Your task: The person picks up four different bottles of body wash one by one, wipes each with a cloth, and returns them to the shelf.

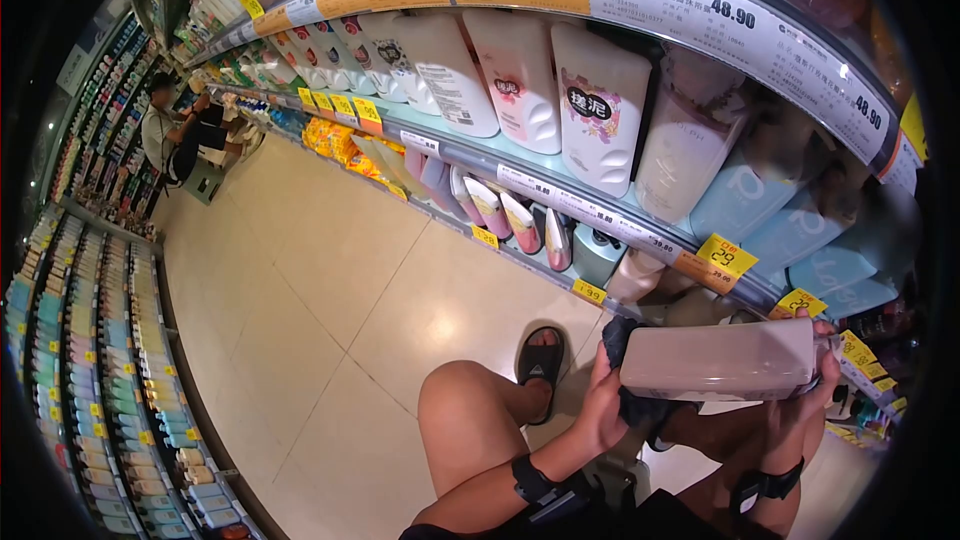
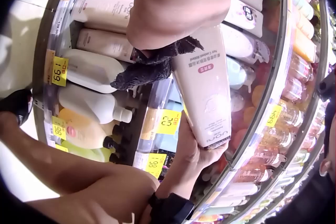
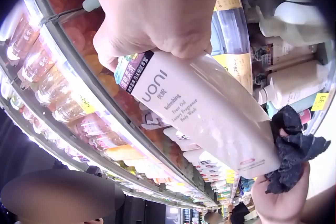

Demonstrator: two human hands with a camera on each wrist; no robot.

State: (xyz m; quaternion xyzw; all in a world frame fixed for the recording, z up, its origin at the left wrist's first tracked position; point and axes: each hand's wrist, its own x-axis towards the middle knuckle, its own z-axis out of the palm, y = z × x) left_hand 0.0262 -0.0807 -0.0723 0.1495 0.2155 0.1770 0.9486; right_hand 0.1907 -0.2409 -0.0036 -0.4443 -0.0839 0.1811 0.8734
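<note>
A pale pink body wash bottle [image 1: 715, 358] lies on its side between both hands, above the lap. The left hand [image 1: 603, 402] holds a dark crumpled cloth [image 1: 640, 405] against the bottle's base end; in the right wrist view the cloth [image 3: 294, 148] covers part of that hand's fingers. The right hand [image 1: 815, 380] grips the opposite, cap end. Seen from the right wrist, the right hand [image 3: 157, 14] curls over the top end beside the label, and the bottle [image 3: 210, 113] slants down toward the left hand [image 3: 281, 195].
Shelves of bottles [image 1: 600, 105] with price tags curve along the right and above. Bottles also stand on a lower shelf [image 1: 505, 220]. Another shelf unit [image 1: 95, 390] is at the left. Tiled floor [image 1: 330, 290] lies between them, with a seated person [image 1: 175, 130] farther back.
</note>
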